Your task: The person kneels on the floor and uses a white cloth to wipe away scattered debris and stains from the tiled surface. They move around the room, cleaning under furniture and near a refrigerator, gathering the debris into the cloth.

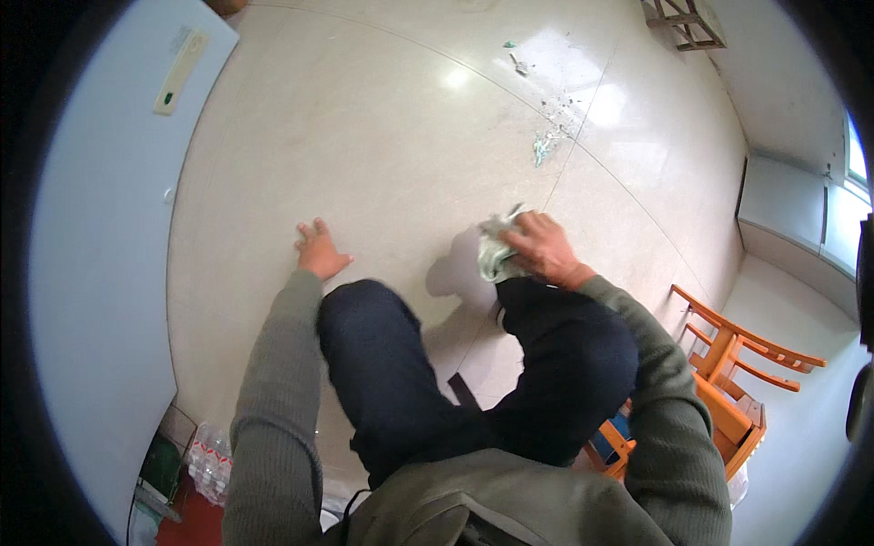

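Note:
My right hand grips a crumpled pale green and white cloth just in front of my right knee, low over the light tiled floor. Part of the cloth lies hidden under the fingers. My left hand is empty, its fingers spread, beyond my left knee; whether it touches the floor I cannot tell. Further ahead, dark and pale debris is scattered on the tiles, with a small greenish-white clump at its near end and a dark scrap beyond.
A large pale blue-grey appliance or cabinet with a handle strip stands along the left. Orange wooden chairs are at the lower right. Plastic-wrapped bottles lie at the lower left. A wooden stool stands at the upper right.

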### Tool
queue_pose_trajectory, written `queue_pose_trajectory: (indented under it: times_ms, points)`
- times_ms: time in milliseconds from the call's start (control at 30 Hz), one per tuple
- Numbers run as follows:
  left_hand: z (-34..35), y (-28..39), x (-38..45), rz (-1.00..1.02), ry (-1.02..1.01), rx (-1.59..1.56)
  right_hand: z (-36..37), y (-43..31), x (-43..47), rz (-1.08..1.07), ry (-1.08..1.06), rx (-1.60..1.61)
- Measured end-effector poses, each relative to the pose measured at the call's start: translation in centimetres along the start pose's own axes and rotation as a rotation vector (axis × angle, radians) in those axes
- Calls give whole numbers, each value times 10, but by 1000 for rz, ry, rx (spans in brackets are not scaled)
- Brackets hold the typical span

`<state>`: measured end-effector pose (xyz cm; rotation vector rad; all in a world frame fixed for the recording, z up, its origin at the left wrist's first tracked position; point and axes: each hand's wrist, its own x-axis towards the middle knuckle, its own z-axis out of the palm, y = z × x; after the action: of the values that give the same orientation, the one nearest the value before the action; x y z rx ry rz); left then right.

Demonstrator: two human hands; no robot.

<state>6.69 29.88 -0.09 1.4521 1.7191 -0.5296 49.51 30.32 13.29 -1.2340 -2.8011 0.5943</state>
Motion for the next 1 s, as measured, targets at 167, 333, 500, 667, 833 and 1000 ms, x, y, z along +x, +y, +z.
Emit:
queue_pose_trajectory:
  times_ms: [167,333,500,667,833,1000]
  points:
    - [-2,-44,1,27,-62,-219,92,41,22,-105,-128,-87]
    - [-23,-31,1,1,-168,-212,136,112,9,-1,78,-58]
    - [-26,83,12,109,-169,-155,79,228,114,246,293,-186]
    - [-18,187,48,-146,-147,-425,16,296,190,197,440,-196]
    - [-19,170,47,-124,-181,-521,17,222,104,-13,384,33]
    - [-6,175,50,-99,-130,-451,79,188,-27,-13,130,151]
